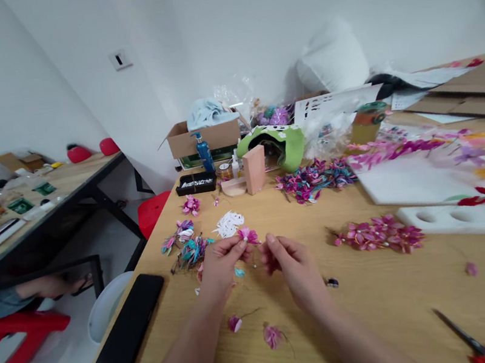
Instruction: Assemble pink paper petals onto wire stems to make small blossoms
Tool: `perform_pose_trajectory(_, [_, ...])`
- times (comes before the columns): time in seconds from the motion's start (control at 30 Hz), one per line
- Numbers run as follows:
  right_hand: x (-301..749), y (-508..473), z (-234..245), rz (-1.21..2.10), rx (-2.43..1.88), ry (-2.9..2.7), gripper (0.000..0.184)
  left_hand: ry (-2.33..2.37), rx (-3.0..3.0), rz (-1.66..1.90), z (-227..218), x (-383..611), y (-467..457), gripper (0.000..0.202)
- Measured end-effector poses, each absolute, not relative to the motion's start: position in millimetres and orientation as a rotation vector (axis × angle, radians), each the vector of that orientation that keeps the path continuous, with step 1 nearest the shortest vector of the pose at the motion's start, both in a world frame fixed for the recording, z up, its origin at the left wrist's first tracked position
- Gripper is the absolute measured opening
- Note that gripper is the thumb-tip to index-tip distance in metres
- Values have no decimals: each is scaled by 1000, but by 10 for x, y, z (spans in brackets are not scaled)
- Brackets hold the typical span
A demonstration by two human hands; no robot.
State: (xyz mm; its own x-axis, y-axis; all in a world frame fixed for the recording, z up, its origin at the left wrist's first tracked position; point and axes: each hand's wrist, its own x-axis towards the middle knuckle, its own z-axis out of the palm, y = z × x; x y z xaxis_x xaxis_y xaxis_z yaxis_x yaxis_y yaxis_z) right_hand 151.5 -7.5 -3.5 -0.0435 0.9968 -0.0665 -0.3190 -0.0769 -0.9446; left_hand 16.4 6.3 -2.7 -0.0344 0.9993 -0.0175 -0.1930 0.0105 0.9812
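Observation:
Near the middle of the table, my left hand [222,262] pinches a small pink artificial flower [248,235] between thumb and fingertips. Just to its right, my right hand [290,261] has its thumb and fingers pressed together; whatever lies between them is too small to make out. Behind the flower is a heap of white strips [229,223]. Left of my left hand lie purple and teal flower pieces [193,250]. Closer to me rest two loose wired blossoms, a small pink-white one [235,324] and a ruffled pink one [272,336].
A black phone [130,328] lies at the table's left edge. Red-handled scissors [473,341] are at front right. Bunched pink flowers [382,234] lie beside a white palette [471,217]. Behind stand a wooden block [255,169], a blue pump bottle [204,152] and a cardboard box [181,140].

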Motion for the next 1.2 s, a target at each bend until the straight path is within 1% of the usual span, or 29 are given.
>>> perform_pose_trajectory(0.03, [1514, -60, -37, 1528, -995, -864, 46, 1121, 1078, 1306, -39, 161, 65, 15])
perform_pose_trajectory(0.1, [1514, -34, -51, 1700, -976, -744, 48, 1144, 1143, 1290, -52, 160, 66, 15])
perform_pose_trajectory(0.2, [1520, -12, -79, 1800, -925, -666, 39, 1153, 1193, 1267, -41, 168, 63, 15])
perform_pose_trajectory(0.27, [1524, -8, -89, 1798, -905, -641, 33, 1166, 1181, 1271, -23, 176, 60, 15])
perform_pose_trajectory(0.33, [1526, -10, -88, 1780, -905, -643, 30, 1173, 1148, 1280, -6, 182, 57, 15])
perform_pose_trajectory(1.0, [1499, -33, -102, 1665, -845, -835, 32, 1231, 1201, 1301, 13, 178, 47, 24])
perform_pose_trajectory(1.2, [1500, -37, -95, 1565, -868, -932, 31, 1189, 1181, 1328, -17, 157, 72, 21])
